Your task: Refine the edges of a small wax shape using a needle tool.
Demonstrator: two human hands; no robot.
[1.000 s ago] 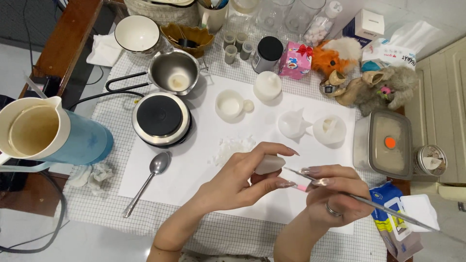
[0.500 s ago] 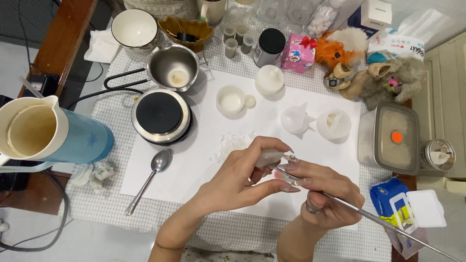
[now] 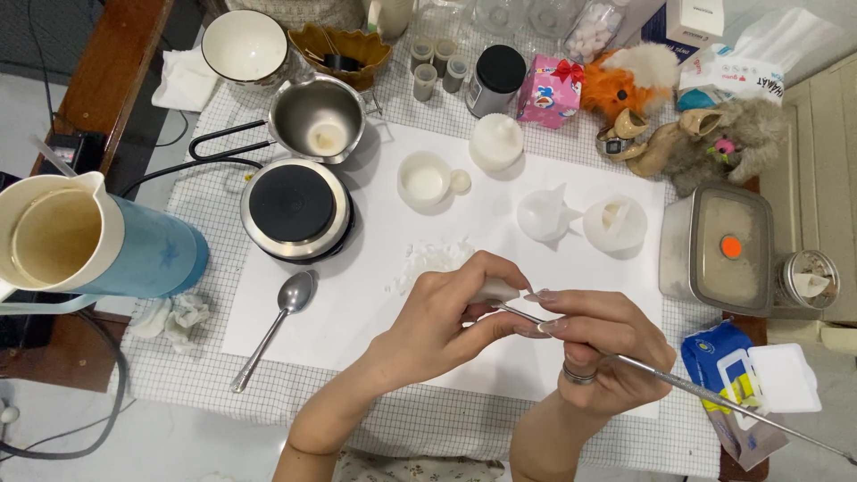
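The right hand (image 3: 607, 353) pinches a thin metal pick (image 3: 678, 386) like a pen, its long handle trailing off to the lower right and its tip laid against the small white wax piece (image 3: 494, 290) that the left hand (image 3: 437, 326) pinches between thumb and fingertips. To work the piece cleanly, it seems best to keep the left-hand grip firm but light, brace the two hands against each other as they touch now, and move the pick in short, shallow strokes so it does not slip toward the fingers. The wax piece sits at the left fingertips, just above the right-hand fingers, held over the white paper sheet (image 3: 357, 295) on the table (image 3: 178, 375). A little beyond lie white shavings (image 3: 430, 261), with a spoon (image 3: 277, 326) to the left and a small hot plate (image 3: 295, 210) farther back.
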